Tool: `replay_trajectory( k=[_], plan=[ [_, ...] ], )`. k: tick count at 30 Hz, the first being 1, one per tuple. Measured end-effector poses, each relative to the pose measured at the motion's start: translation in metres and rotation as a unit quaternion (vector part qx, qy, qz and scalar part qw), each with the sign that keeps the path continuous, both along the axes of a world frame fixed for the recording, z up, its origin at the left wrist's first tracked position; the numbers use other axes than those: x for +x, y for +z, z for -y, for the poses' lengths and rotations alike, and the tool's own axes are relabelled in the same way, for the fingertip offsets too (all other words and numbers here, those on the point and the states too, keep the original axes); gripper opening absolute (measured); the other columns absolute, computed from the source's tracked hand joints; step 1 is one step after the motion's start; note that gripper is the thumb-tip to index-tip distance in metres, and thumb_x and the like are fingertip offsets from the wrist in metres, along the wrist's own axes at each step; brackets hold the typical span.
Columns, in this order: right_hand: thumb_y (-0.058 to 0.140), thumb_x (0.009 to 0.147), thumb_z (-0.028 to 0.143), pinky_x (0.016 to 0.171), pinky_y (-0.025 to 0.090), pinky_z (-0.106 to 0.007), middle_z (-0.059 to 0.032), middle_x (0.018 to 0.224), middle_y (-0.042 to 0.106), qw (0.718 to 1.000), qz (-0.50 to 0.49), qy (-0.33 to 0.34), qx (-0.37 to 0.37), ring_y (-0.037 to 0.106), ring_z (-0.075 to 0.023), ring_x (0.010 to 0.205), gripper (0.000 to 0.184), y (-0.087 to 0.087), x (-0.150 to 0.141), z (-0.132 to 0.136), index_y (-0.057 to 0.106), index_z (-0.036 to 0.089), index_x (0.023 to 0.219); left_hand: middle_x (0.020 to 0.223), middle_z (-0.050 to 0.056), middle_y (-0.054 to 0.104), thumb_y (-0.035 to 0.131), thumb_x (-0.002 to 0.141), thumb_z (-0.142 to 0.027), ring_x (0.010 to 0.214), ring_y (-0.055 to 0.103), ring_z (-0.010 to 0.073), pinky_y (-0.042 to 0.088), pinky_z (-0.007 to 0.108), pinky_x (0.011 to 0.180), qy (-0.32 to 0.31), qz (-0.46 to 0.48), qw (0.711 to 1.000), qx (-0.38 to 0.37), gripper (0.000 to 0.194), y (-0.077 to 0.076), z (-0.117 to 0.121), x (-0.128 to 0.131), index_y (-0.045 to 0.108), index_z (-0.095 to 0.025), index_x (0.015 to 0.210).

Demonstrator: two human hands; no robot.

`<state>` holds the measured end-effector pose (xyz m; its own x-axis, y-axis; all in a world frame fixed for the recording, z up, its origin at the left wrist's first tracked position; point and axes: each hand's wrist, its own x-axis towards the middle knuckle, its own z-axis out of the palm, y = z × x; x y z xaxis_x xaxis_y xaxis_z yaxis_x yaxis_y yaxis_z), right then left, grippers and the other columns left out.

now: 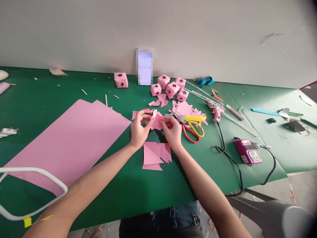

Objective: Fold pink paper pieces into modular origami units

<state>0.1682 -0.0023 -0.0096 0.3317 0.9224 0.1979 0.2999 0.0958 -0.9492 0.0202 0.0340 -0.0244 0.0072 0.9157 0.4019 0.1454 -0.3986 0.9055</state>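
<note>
Between my two hands is a small folded piece of pink paper [156, 121], held above the green table. My left hand [140, 127] pinches its left side with thumb and fingers. On the right side, my right hand [172, 129] grips it the same way. Just below the hands lie several cut pink paper pieces [151, 154], squares and triangles overlapping. Scissors [194, 125] with red and yellow handles rest right beside my right hand, on top of pink paper scraps [184, 108].
Large pink sheets [71, 142] cover the table's left. Several folded pink paper polyhedra [172, 89] stand at the back near an upright phone [145, 67]. To the right are a pink glue gun [216, 113], clear glue sticks [240, 125] and a purple power socket [247, 152] with black cables.
</note>
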Motion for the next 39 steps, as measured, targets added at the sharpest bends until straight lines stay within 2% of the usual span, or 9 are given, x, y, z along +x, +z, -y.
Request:
replay_trajectory(
  k=[8,12,14,19,22,25,33,39],
  plan=[
    [0.065,0.096,0.043,0.083,0.062,-0.037,-0.0048,0.101,0.081,0.996,0.04,0.064,0.036,0.076,-0.0212,0.085,0.022,0.0049,-0.0022,0.002,0.077,0.025,0.102,0.097,0.004,0.079,0.073,0.093,-0.028,0.093,0.077,0.0196,0.057,0.03,0.073,-0.027,-0.035,0.999,0.015,0.039,0.0043,0.0024,0.0004,0.058,-0.022,0.129],
    [0.068,0.092,0.042,0.082,0.063,-0.036,-0.0048,0.103,0.081,0.997,0.016,0.065,0.026,0.077,-0.0214,0.088,0.024,0.0056,-0.003,0.0021,0.072,0.025,0.109,0.108,0.007,0.079,0.073,0.091,-0.026,0.103,0.076,0.0222,0.058,0.032,0.078,-0.054,-0.056,0.997,0.026,0.052,0.0072,0.0049,0.0007,0.053,-0.023,0.139],
    [0.07,0.09,0.042,0.079,0.063,-0.035,-0.0052,0.1,0.08,0.998,-0.005,0.055,0.018,0.077,-0.0216,0.088,0.024,0.0054,-0.003,0.0016,0.071,0.024,0.105,0.11,0.008,0.079,0.071,0.091,-0.024,0.106,0.075,0.0227,0.058,0.033,0.079,-0.066,-0.069,0.995,0.042,0.053,0.0076,0.0057,0.0008,0.052,-0.023,0.141],
    [0.07,0.089,0.04,0.074,0.062,-0.034,-0.0055,0.09,0.079,0.998,-0.03,0.054,0.014,0.075,-0.0209,0.079,0.019,0.0042,-0.0019,0.0003,0.07,0.022,0.092,0.107,0.007,0.077,0.069,0.091,-0.022,0.097,0.075,0.0189,0.058,0.029,0.075,-0.057,-0.045,0.997,0.022,0.046,0.0058,0.0041,0.0014,0.053,-0.022,0.134],
    [0.068,0.091,0.039,0.077,0.063,-0.036,-0.0061,0.092,0.081,0.998,-0.009,0.065,0.017,0.076,-0.0222,0.081,0.018,0.0025,-0.0005,0.0,0.073,0.022,0.092,0.111,0.009,0.075,0.071,0.09,-0.026,0.095,0.075,0.0179,0.059,0.028,0.073,-0.054,-0.011,0.998,-0.015,0.044,0.0044,0.0022,0.0019,0.054,-0.021,0.13],
    [0.067,0.092,0.041,0.079,0.063,-0.038,-0.0055,0.092,0.082,0.998,0.006,0.059,0.009,0.076,-0.0231,0.082,0.02,0.001,0.0007,-0.0002,0.075,0.023,0.094,0.107,0.008,0.077,0.07,0.092,-0.028,0.098,0.077,0.0192,0.06,0.028,0.075,-0.061,0.006,0.997,-0.042,0.039,0.0041,0.0019,0.0021,0.054,-0.021,0.127],
    [0.067,0.091,0.038,0.077,0.063,-0.036,-0.0049,0.094,0.082,0.998,0.016,0.061,0.001,0.076,-0.0212,0.078,0.018,0.0047,-0.0011,0.0002,0.077,0.023,0.096,0.099,0.005,0.079,0.067,0.095,-0.026,0.09,0.076,0.0178,0.058,0.027,0.073,-0.054,-0.007,0.998,-0.029,0.032,0.0035,0.0031,0.0009,0.056,-0.022,0.125],
    [0.07,0.089,0.033,0.08,0.063,-0.039,-0.0024,0.089,0.083,0.997,0.048,0.053,-0.02,0.078,-0.0233,0.079,0.015,0.0026,0.0015,0.0012,0.074,0.026,0.102,0.099,0.005,0.077,0.068,0.093,-0.026,0.095,0.076,0.0195,0.058,0.031,0.078,-0.06,-0.009,0.998,-0.019,0.033,0.0022,0.0025,0.0011,0.056,-0.022,0.124]
  ],
)
